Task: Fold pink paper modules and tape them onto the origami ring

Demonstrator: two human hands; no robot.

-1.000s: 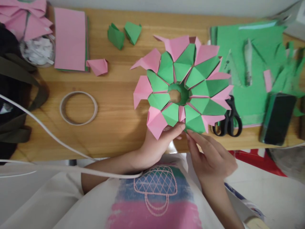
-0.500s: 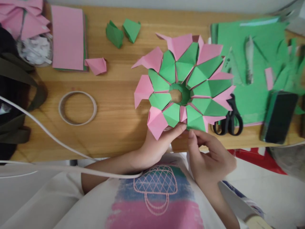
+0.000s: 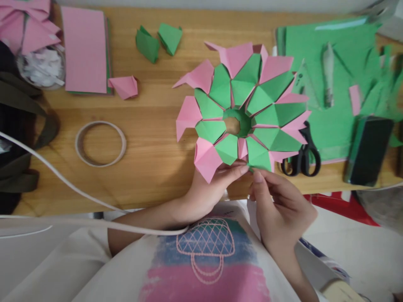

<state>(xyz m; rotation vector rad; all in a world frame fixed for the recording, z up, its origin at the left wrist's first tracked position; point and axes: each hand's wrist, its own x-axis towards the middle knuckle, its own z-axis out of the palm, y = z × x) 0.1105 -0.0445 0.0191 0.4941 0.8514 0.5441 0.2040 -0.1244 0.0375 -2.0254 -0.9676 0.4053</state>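
Note:
A ring-shaped paper flower (image 3: 220, 86) of folded green and pink pieces is held up over the front edge of the table, with a round hole in its middle. From below, my left hand (image 3: 217, 180) grips its near rim, thumb in front and the other fingers hidden under the paper. Just to the right, my right hand (image 3: 280, 201) pinches the near green edge between thumb and forefinger. Pink points stick out around the flower's outside; one folded pink piece (image 3: 206, 159) hangs over my left wrist.
On the wooden table (image 3: 151, 147) lie a tape roll (image 3: 78, 144), pink paper stack (image 3: 84, 50), loose folded green pieces (image 3: 147, 45) and a pink one (image 3: 124, 87). Right are scissors (image 3: 302, 161), a phone (image 3: 368, 151), green sheets (image 3: 340, 134) and a cutter (image 3: 328, 75). A white cable (image 3: 63, 170) crosses left.
My right hand has shifted slightly right and down along the near edge, still pinching. The flower and my left hand stay nearly in place; the view has moved a little.

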